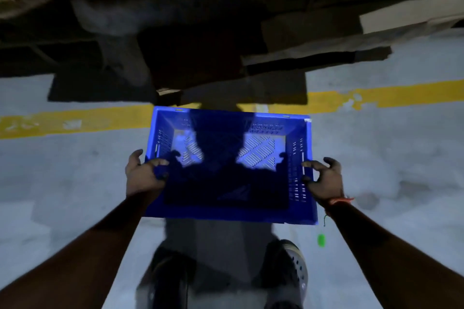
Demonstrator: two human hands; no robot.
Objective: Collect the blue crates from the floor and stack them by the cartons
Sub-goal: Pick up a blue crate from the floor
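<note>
Shoes [288, 266]: just behind blue crate [228, 165].
Grip: left hand [145, 173], right hand [324, 178] pinch crate's side rims.
Risk: fingertip hold may slip, dropping it short of cartons [313, 40].

An empty blue crate [229, 165] with slotted walls and base sits upright, level, near flattened cartons [313, 32].

Blue crate [229, 165] held open side up above grey floor [376, 158]. Left rim gripped by left hand [143, 174], right rim by right hand [324, 178]. Yellow floor line [376, 96] seen beyond, flattened cartons [313, 32] behind it. Shoes [288, 266] seen below.
</note>
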